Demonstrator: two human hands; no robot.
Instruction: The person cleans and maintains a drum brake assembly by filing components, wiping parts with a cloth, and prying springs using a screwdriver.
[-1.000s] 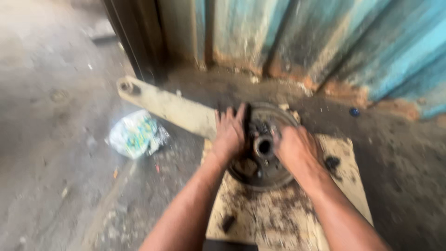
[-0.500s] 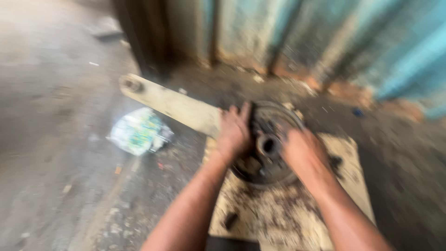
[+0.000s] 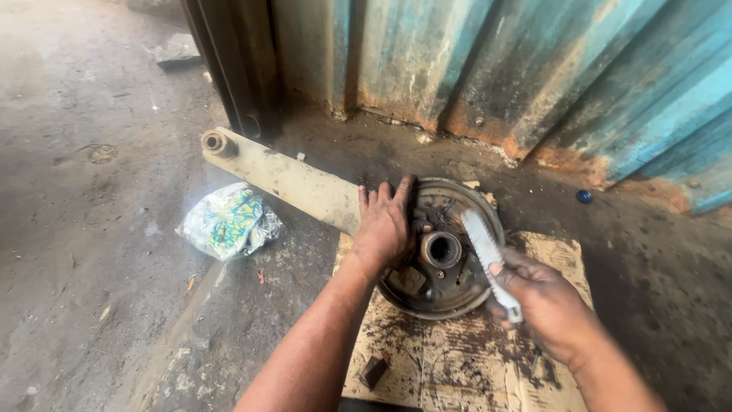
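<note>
2 hands, 1 brake drum, 1 brush.

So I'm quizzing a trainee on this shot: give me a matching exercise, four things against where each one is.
Things:
1. left hand
2. right hand
3. crumpled bag
4. small dark block

Places:
A. on the cardboard's near edge
B. flat on the round hub's left rim
C. gripping a pale toothed strip
D. on the ground, left of the beam

Pairs: 1-B, 2-C, 3-D, 4-A
</note>
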